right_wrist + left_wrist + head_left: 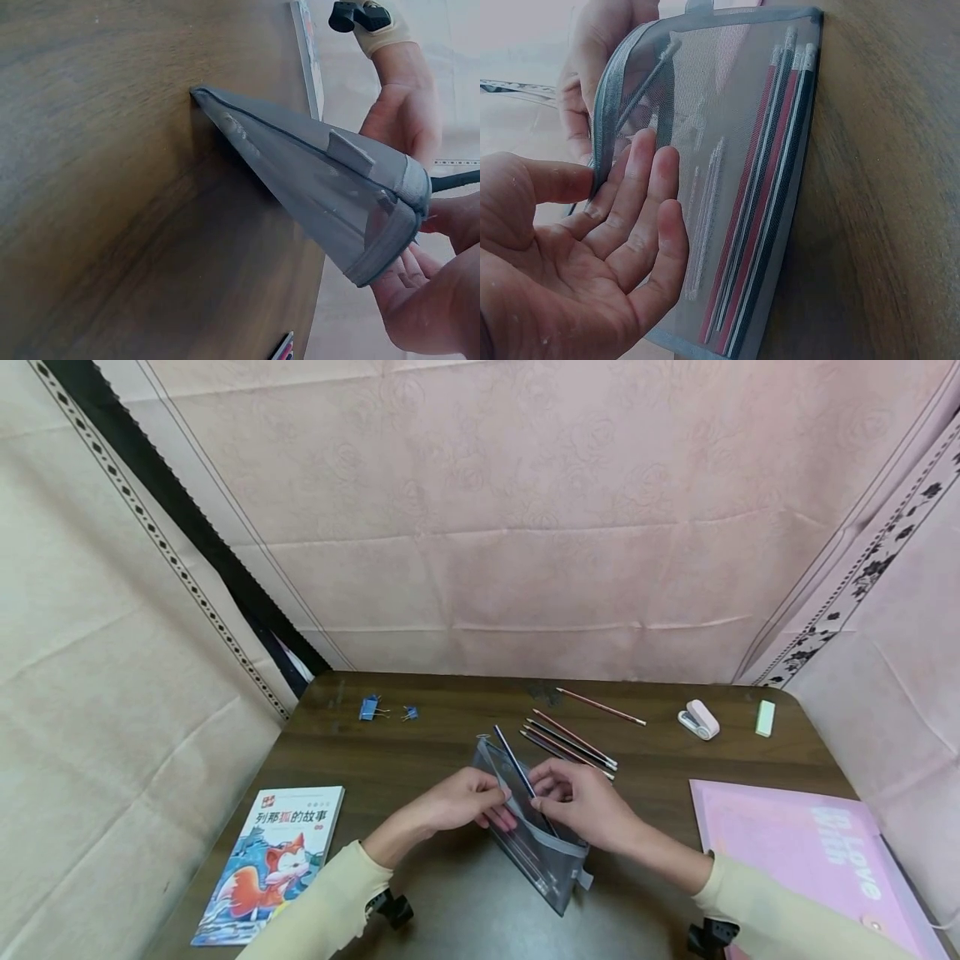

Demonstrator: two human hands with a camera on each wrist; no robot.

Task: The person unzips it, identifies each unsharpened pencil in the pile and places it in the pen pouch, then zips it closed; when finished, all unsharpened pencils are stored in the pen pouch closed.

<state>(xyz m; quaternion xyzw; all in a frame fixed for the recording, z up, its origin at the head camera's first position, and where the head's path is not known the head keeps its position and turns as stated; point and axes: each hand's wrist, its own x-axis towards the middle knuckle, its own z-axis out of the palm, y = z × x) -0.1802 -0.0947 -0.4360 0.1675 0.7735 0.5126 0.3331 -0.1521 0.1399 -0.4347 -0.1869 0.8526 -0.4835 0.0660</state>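
Observation:
A grey mesh zip pencil case [542,862] stands tilted at the middle of the table, its zip side open at the top. My left hand [471,799] pinches the zipped edge between thumb and fingers. In my right hand [581,800] a dark pencil [513,758] is pinched, slanting down into the opening; its lower end shows through the mesh in the left wrist view. Several red and dark pencils [761,195] lie side by side inside the case, along its lower edge. In the right wrist view the case's narrow end [300,165] faces the camera.
Behind the case lie several loose pencils [573,745], with one red pencil [600,706] farther back. Blue binder clips [368,707] are at the back left, a picture book [270,864] front left. A pink stapler [699,720], a pale green eraser [765,718] and a pink folder [787,852] are right.

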